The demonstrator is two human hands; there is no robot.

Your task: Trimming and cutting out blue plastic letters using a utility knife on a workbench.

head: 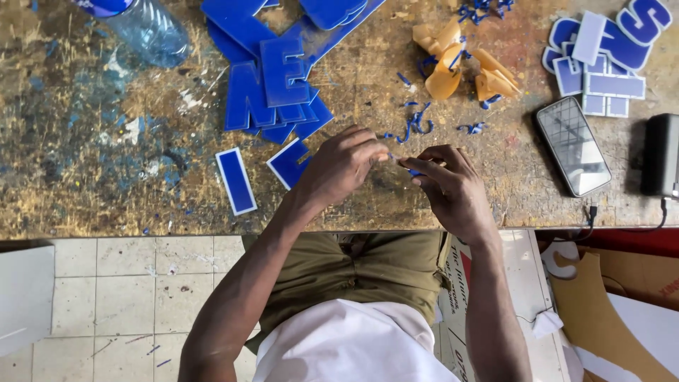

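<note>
My left hand (pixel 341 164) and my right hand (pixel 449 185) meet over the front part of a worn, paint-stained workbench (pixel 106 170). Both pinch a thin blue strip (pixel 403 164) between their fingertips, the fingers curled tight round it. What the strip belongs to is hidden by the fingers. Just left of my left hand lie two flat blue pieces with white edges, a slanted one (pixel 288 163) and a long bar (pixel 235 180). Behind them a pile of blue cut-out letters (pixel 272 88) rests on the bench.
Blue shavings (pixel 417 122) and crumpled yellow backing paper (pixel 460 67) lie behind my hands. A phone (pixel 573 145) lies at right beside a black box (pixel 661 155), more blue letters (pixel 608 56) behind it. A plastic bottle (pixel 145 28) lies far left. Cardboard (pixel 608 318) lies on the tiled floor.
</note>
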